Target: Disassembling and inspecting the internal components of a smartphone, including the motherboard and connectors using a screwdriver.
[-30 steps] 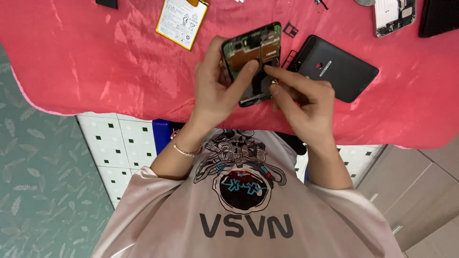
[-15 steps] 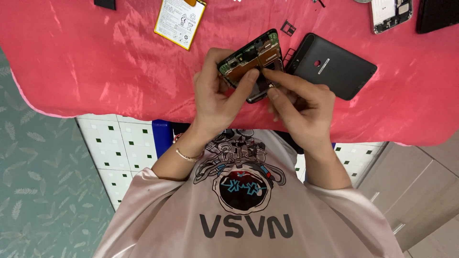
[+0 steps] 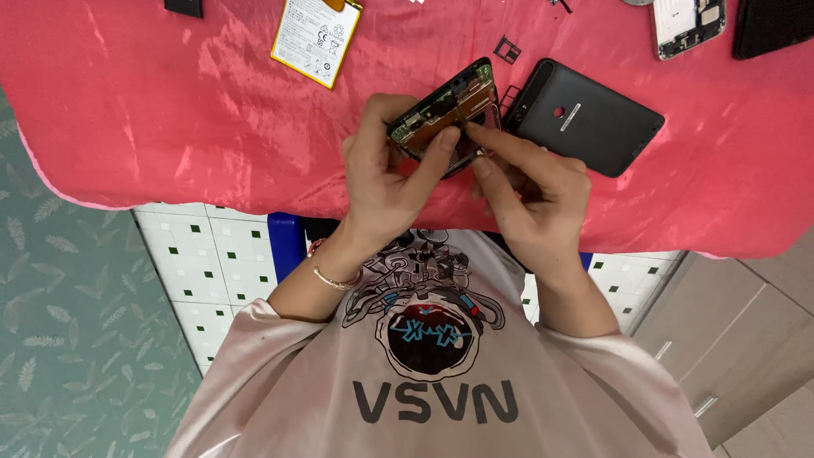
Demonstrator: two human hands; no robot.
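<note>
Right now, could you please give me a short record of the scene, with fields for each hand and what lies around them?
left hand: holds the opened phone tilted above the cloth
right hand: fingertips pinch at the phone's lower edge
beside phone: black back cover, flat
further off: yellow-edged battery, small black tray
surface: red cloth

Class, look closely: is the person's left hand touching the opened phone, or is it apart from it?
Touching. The head view shows the left hand gripping the opened phone, thumb on it.

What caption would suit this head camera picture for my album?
Two hands, left hand and right hand, hold an opened phone above a red cloth, beside a black back cover and battery.
</note>
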